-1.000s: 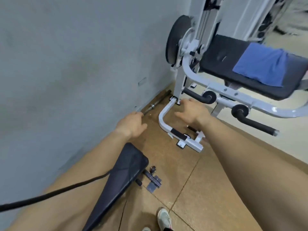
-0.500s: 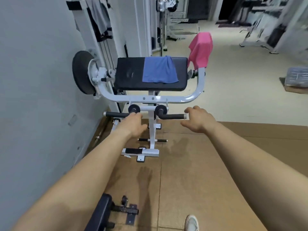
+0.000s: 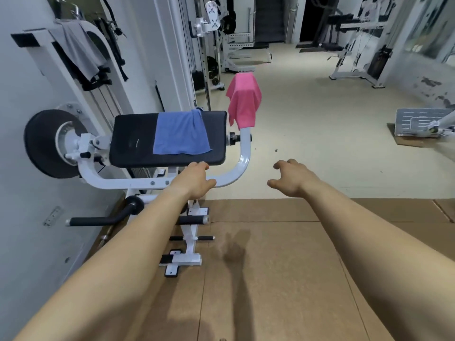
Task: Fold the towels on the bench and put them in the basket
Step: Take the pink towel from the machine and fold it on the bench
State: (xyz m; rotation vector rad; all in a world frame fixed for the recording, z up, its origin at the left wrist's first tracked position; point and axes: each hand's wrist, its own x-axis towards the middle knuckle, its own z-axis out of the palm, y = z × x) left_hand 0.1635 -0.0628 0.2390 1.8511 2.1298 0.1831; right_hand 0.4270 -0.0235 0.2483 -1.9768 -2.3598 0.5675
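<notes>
Both my hands are empty, with loose fingers. My left hand [image 3: 194,180] is at the near edge of the bench pad [image 3: 133,143]. The blue towel [image 3: 181,132] lies flat at its 12 o'clock, so this hand is nearer. The pink towel [image 3: 243,99] hangs at 11 o'clock from my right hand [image 3: 290,179].

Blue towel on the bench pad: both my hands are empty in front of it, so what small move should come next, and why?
Probably reach both hands forward and pinch the near corners of the blue towel. It lies spread flat and unfolded on the bench pad. The left hand is by the pad's front edge, and the right hand hangs empty off to the side.
</notes>
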